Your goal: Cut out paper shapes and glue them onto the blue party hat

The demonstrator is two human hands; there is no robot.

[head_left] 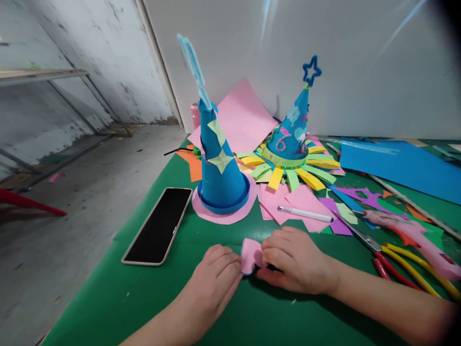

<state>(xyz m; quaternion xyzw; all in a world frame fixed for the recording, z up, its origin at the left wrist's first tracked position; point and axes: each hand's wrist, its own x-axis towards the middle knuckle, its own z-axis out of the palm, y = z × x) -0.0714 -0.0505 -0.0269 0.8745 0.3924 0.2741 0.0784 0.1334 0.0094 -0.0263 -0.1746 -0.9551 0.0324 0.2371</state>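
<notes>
A small pink paper piece (pixel 248 255) with a dark blue edge lies between my hands near the front of the green table. My left hand (pixel 220 271) has its fingers closed together, their tips on the piece's left edge. Bent fingers of my right hand (pixel 293 259) pinch its right side. Behind them stands a blue paper cone hat (pixel 219 180) with pale green star shapes and a light blue fuzzy top, on a pink round base (pixel 225 218). A finished-looking blue cone hat (pixel 291 134) with a yellow and green strip brim stands further back.
A phone (pixel 158 228) lies at the left. Pink paper squares (pixel 309 199), a white pen (pixel 306 214), scissors (pixel 370 242), a pink glue gun (pixel 414 235) and yellow-handled pliers (pixel 414 269) lie at the right. Blue sheet (pixel 403 166) sits at the back right, before a white panel.
</notes>
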